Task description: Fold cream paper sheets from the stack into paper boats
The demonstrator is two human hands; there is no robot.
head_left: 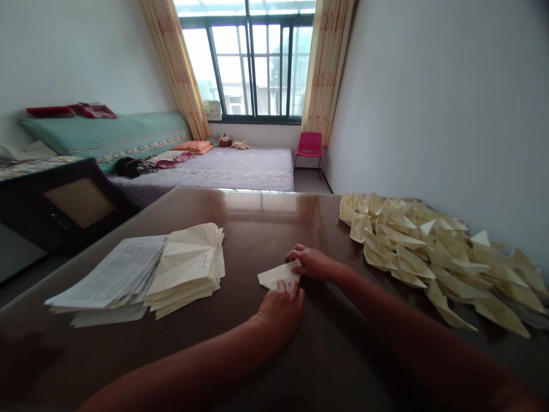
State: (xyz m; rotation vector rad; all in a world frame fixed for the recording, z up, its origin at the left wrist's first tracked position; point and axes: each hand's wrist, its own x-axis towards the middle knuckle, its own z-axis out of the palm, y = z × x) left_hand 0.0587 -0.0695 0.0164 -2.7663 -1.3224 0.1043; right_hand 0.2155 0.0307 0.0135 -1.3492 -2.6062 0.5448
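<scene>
A small folded piece of cream paper [274, 275] lies on the glossy brown table [257, 223] in front of me. My left hand [281, 309] rests flat on the table with its fingertips pressing the paper's near edge. My right hand [312, 263] lies on the paper's right end, fingers curled down on it. Both hands press the paper against the table.
Two stacks of flat sheets [146, 274] lie at the left of the table. A big heap of folded paper shapes [433, 252] covers the right side by the wall. Beyond the table are a bed [223, 166], a pink chair [309, 146] and a window.
</scene>
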